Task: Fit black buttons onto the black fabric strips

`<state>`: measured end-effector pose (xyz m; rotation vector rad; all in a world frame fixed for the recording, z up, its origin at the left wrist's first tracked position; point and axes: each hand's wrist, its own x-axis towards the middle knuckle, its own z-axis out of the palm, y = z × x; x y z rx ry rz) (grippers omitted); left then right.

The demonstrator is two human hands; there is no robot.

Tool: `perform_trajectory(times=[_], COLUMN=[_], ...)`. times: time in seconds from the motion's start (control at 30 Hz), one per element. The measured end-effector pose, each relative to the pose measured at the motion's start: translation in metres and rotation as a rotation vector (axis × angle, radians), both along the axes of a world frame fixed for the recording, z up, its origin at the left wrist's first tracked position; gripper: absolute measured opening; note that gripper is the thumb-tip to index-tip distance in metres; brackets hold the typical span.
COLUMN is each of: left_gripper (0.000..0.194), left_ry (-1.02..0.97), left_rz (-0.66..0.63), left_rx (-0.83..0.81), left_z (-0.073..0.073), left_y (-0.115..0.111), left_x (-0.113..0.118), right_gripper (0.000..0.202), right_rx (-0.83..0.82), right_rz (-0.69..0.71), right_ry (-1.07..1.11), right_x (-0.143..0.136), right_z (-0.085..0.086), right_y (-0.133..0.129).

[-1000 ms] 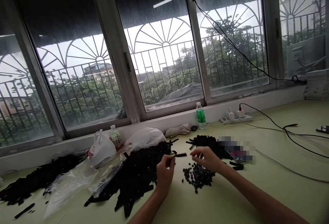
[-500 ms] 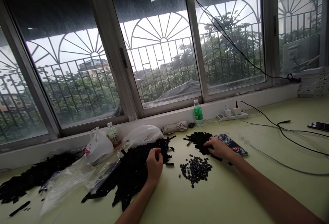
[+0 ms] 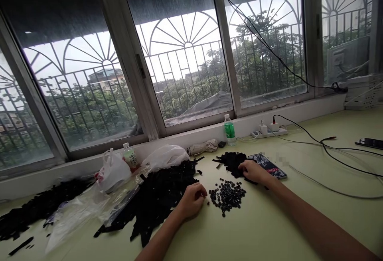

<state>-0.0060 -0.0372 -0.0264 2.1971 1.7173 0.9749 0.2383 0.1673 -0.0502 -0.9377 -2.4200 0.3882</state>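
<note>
My left hand (image 3: 193,200) is just left of a pile of small dark round pieces (image 3: 228,197), its fingers curled together; whatever they may hold is too small to make out. Behind and left of it spreads a large heap of black fabric strips (image 3: 161,191). My right hand (image 3: 253,171) rests at the right edge of a smaller heap of black strips (image 3: 231,163), fingers bent down onto it, and the fingertips are partly hidden against the black cloth. Beside that hand lies a patterned phone or case (image 3: 267,165).
Along the windowsill stand a green-labelled bottle (image 3: 229,130), another bottle (image 3: 131,157), white plastic bags (image 3: 113,173) and a power strip (image 3: 271,133). Cables (image 3: 311,137) cross the right side of the table (image 3: 329,185). More black strips (image 3: 38,201) lie far left.
My left hand has moved right and toward me, from the edge of the large black heap to beside the round pieces. My right hand has stayed at the smaller heap. The view has shifted slightly.
</note>
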Motion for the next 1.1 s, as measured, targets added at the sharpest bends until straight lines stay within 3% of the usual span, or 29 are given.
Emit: perform_trajectory(times=[0.2, 0.73, 0.9, 1.1], left_gripper=[0.016, 0.026, 0.029, 0.029], left_ry=[-0.033, -0.184, -0.273, -0.313], left_rz=[-0.081, -0.012, -0.02, -0.004], left_rx=[-0.233, -0.228, -0.235, -0.205], left_z=[0.014, 0.005, 0.003, -0.003], left_y=[-0.005, 0.0, 0.002, 0.003], left_x=[-0.004, -0.006, -0.006, -0.006], right_gripper=[0.026, 0.022, 0.022, 0.03], right_rx=[0.005, 0.052, -0.048, -0.296], right_rz=[-0.018, -0.16, -0.194, -0.081], right_ry=[0.02, 0.33, 0.467, 0.722], right_x=[-0.001, 0.0, -0.002, -0.007], right_z=[0.003, 0.019, 0.022, 0.021], right_y=[-0.003, -0.007, -0.013, -0.022])
